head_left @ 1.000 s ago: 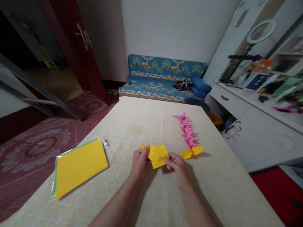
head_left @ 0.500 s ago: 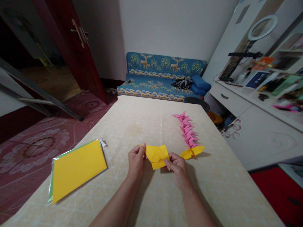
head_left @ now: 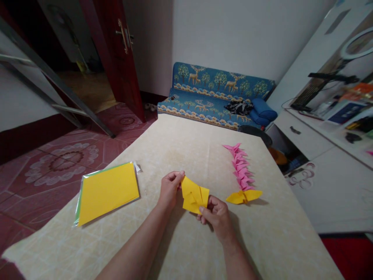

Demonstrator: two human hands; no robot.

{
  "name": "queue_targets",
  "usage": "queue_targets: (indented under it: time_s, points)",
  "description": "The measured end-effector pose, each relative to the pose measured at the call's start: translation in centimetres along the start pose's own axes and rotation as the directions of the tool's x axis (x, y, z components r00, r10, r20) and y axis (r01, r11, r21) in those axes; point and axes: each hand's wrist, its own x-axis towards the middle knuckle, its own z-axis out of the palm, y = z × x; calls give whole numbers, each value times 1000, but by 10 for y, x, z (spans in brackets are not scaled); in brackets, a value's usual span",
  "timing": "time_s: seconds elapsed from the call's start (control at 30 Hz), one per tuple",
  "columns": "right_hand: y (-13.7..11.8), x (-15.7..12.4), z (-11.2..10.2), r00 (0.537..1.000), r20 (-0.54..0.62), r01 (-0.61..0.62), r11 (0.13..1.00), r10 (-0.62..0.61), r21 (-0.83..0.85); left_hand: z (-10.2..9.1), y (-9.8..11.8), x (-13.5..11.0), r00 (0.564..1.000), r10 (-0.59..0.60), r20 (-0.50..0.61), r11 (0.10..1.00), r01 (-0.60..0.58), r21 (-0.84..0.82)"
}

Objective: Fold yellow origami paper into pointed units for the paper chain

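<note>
Between my two hands is a small folded piece of yellow paper (head_left: pixel 194 195) with visible crease lines, held a little above the table. My left hand (head_left: pixel 171 186) pinches its upper left corner between thumb and fingers. My right hand (head_left: pixel 216 214) grips the lower right edge, thumb on top and fingers underneath. Just right of that hand lies a yellow folded paper figure (head_left: pixel 244 196) with two pointed wings. It touches the near end of a row of several pink folded paper figures (head_left: pixel 241 167).
A clear packet of yellow and green paper sheets (head_left: pixel 109 192) lies at the left on the cloth-covered table (head_left: pixel 186 136). Beyond the table stands a blue patterned sofa (head_left: pixel 215 97). A white cabinet (head_left: pixel 329 163) is on the right, and a red door (head_left: pixel 122 58) stands ajar at the left.
The yellow paper has turned and tilted in my hands, its left corner now pointing up. My right hand has moved slightly down. The whole view has swung left.
</note>
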Motion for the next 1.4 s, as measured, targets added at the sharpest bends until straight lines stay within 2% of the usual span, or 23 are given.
queue_targets:
  time_s: [0.1, 0.27, 0.43, 0.57, 0.67, 0.77, 0.83, 0.9, 1.0, 1.13, 1.27, 1.4]
  points:
    - [2, 0, 0, 1000, -11, 7, 1000, -7, 10, 0, 2, 1, 1000, -12, 12, 1000, 12, 3]
    - [4, -1, -2, 1000, 4, -6, 999, 6, 32, 0, 3, 4, 999, 36, -11, 999, -36, 13]
    - [8, 2, -4, 999, -45, 23, 998, -20, 60, -1, 10, 3, 982, -97, 159, 982, 121, -144]
    - [8, 2, -5, 997, -77, 36, 997, -31, 68, -2, 14, 1, 963, -105, 249, 981, 141, -131]
    - [5, 0, -1, 997, -70, 18, 997, -12, 76, -3, 10, 1, 974, -116, 193, 989, 132, -71]
    - [0, -2, 8, 997, 26, -81, 995, 79, 54, -1, 4, 0, 985, -134, 105, 990, 137, -19]
    - [-2, -3, 13, 989, 71, -128, 992, 127, 17, 3, 2, -1, 983, -155, 97, 987, 157, -15]
    - [-2, -2, 16, 991, 41, -126, 992, 125, 25, 6, 3, -4, 979, -153, 135, 986, 160, -41]
    - [5, 2, 14, 994, -73, -78, 994, 83, 73, 11, 7, -8, 966, -126, 226, 987, 146, -71]
    - [10, 6, 9, 985, -161, -43, 993, 60, 108, 13, 5, -15, 921, -193, 337, 981, 180, 67]
    - [3, 3, 12, 985, -142, -81, 990, 97, 114, 13, -1, -17, 910, -232, 343, 969, 187, 160]
    - [-4, 2, 12, 978, -207, 54, 988, -23, 147, 11, -1, -16, 913, -265, 309, 957, 209, 204]
